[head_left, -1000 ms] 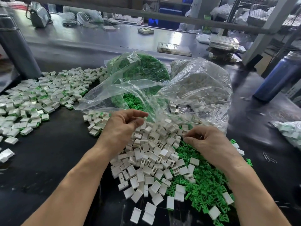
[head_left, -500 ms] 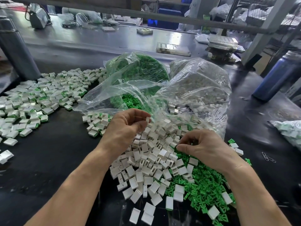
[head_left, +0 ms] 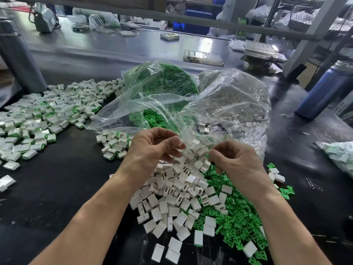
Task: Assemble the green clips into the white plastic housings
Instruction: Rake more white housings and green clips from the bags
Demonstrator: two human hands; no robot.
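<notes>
My left hand (head_left: 152, 150) pinches a tiny, light, hard white housing (head_left: 180, 145); my right hand (head_left: 236, 161) pinches a green clip (head_left: 208, 156). I hold both by their edges.

Housings pile (head_left: 177, 190): clips (head_left: 235, 222) to its right, two bags (head_left: 191, 104) behind, assembled pieces (head_left: 44, 119) far left, my hands (head_left: 152, 150) above.

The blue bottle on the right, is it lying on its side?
No, the blue bottle stands upright on the dark table, with its cap at the top.
</notes>
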